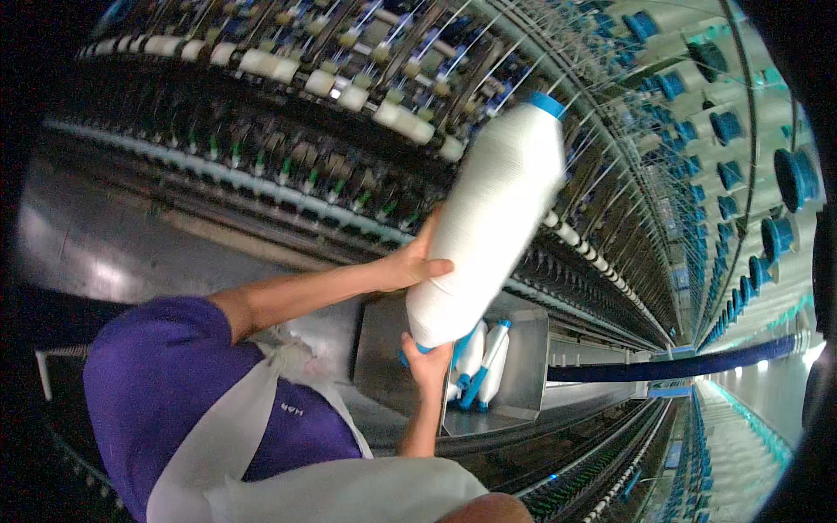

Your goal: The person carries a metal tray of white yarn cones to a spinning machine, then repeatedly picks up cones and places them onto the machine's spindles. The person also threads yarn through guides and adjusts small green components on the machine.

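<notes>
White yarn bobbin [488, 227] grasped in 2 hands, left [417, 261], right [427, 362]; 2 smaller bobbins [484, 357] in 1 metal tray [523, 383].

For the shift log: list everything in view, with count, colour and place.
large yarn bobbin: one, white with blue tube ends, held tilted between both hands, centre.
small bobbins: about three, white on blue tubes, lying in the tray.
metal tray: one, grey, below the large bobbin.
spinning frame: long row of spindles, dark with white rollers, across the top.
creel bobbins: many, blue-ended, upper right.
aisle floor: pale green, lower right.
left hand: on the large bobbin's side.
right hand: under its lower end.
</notes>
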Demonstrator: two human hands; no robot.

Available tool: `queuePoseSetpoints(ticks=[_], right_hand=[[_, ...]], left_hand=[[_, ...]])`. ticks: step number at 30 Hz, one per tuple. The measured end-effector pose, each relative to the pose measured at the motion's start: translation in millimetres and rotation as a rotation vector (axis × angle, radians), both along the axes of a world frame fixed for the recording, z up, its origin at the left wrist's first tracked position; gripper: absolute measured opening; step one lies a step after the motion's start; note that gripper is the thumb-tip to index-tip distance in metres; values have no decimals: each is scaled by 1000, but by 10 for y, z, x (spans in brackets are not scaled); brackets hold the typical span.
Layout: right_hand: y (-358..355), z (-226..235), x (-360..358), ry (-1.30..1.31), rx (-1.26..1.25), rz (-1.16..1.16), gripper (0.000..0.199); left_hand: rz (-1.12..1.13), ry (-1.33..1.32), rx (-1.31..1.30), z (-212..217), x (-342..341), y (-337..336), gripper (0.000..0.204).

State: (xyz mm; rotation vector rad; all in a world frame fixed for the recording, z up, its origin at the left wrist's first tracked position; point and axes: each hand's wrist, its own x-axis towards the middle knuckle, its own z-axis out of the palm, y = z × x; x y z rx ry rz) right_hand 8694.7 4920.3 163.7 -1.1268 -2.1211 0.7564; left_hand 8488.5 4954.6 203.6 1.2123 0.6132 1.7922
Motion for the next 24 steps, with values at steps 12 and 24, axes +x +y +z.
queuePoseSetpoints(ticks=[12,24], right_hand=[[2294,1970,-2395,-481,1050,163,52],[2176,1849,-2263,-288,1203,207,78]], left_hand=[[501,13,53,772,-2084,132,104],[314,681,78,-444,-1208,262,51]])
